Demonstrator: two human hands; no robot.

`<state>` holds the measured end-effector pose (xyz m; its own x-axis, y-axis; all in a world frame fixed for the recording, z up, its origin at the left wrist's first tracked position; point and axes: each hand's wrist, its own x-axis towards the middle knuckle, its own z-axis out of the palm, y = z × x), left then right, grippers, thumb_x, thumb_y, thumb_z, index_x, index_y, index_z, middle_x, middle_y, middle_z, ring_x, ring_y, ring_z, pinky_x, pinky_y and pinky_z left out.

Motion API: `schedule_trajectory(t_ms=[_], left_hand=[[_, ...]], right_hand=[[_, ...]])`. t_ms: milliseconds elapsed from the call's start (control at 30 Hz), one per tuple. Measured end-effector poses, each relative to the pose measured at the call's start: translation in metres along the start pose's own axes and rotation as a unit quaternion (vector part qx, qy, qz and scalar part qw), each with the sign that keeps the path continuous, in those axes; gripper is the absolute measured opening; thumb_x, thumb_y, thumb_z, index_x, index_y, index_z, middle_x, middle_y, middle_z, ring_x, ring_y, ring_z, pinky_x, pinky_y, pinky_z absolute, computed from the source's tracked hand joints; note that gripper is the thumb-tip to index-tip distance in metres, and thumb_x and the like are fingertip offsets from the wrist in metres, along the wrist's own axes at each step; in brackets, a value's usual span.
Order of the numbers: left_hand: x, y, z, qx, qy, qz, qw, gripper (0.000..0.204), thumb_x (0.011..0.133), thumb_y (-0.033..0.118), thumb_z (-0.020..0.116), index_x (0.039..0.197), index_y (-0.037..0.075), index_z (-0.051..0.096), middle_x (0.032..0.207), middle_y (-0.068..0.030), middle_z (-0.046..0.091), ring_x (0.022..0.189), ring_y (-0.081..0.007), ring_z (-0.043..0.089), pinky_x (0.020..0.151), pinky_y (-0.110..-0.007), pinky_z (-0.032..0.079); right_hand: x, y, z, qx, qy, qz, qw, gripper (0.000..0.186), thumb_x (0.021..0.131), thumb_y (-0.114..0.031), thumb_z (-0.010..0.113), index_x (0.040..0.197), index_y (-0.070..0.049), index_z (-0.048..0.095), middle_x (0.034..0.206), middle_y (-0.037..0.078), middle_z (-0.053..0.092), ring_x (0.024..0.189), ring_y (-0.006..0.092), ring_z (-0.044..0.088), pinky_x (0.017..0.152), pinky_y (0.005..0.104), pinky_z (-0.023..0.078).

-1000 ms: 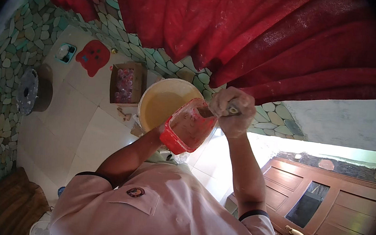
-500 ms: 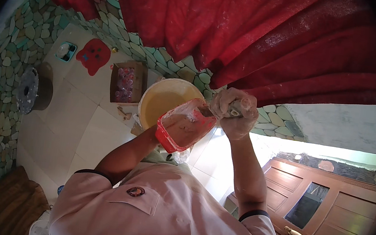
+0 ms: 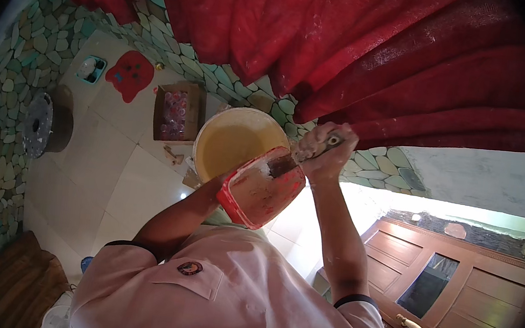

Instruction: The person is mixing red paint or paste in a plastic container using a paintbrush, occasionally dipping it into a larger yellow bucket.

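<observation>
Centrally, red tub (image 3: 265, 193): held up before the chest, mouth toward the camera, overlapping the bucket in view.
Left hand: hidden behind the tub, grip cannot be told; the left forearm (image 3: 179, 216) reaches to it, presumably for support.
Right hand (image 3: 327, 150): closed around the scraper's handle, likely for a firm hold.
Scraper (image 3: 281, 166): blade inside the tub, seemingly angled to reach the paste (image 3: 256, 192).
Bucket (image 3: 204, 133): beyond the tub, perhaps kept there for easy reach.

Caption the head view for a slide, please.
The right hand grips a flat-bladed tool, its blade inside a red container, with a pale bucket beyond.
</observation>
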<state>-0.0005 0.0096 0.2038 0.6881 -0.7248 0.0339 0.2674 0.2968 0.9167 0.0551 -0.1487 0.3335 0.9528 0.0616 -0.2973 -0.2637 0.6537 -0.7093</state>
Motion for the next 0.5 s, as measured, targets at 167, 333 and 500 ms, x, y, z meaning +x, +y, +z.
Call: schedule_trajectory(t_ms=[167, 333, 500], left_hand=[[0.009, -0.009, -0.010, -0.139, -0.007, -0.025, 0.990, 0.045, 0.100, 0.022, 0.036, 0.141, 0.007, 0.027, 0.138, -0.0071, 0.040, 0.124, -0.0170, 0.041, 0.109, -0.033, 0.032], [0.020, -0.017, -0.017, -0.276, -0.018, -0.050, 0.960, 0.046, 0.100, 0.022, 0.036, 0.142, 0.007, 0.027, 0.138, -0.0071, 0.039, 0.124, -0.0173, 0.041, 0.109, -0.033, 0.031], [0.011, -0.030, -0.023, -0.406, -0.015, -0.067, 0.911, 0.047, 0.099, 0.022, 0.036, 0.142, 0.007, 0.026, 0.139, -0.0071, 0.039, 0.125, -0.0175, 0.041, 0.110, -0.034, 0.031]], right_hand=[[-0.003, -0.001, -0.001, -0.040, -0.083, -0.003, 0.996, 0.052, 0.084, -0.051, 0.041, 0.059, -0.006, 0.044, 0.048, 0.008, 0.040, 0.040, 0.0196, 0.036, 0.042, 0.0325, 0.032], [-0.006, -0.003, 0.003, -0.111, -0.297, 0.002, 0.949, 0.052, 0.085, -0.050, 0.042, 0.061, -0.004, 0.047, 0.051, 0.009, 0.042, 0.043, 0.0188, 0.038, 0.043, 0.0328, 0.033], [-0.029, -0.030, 0.035, -0.116, -0.335, -0.108, 0.929, 0.054, 0.087, -0.050, 0.041, 0.062, -0.003, 0.048, 0.051, 0.009, 0.043, 0.043, 0.0187, 0.038, 0.044, 0.0321, 0.033]])
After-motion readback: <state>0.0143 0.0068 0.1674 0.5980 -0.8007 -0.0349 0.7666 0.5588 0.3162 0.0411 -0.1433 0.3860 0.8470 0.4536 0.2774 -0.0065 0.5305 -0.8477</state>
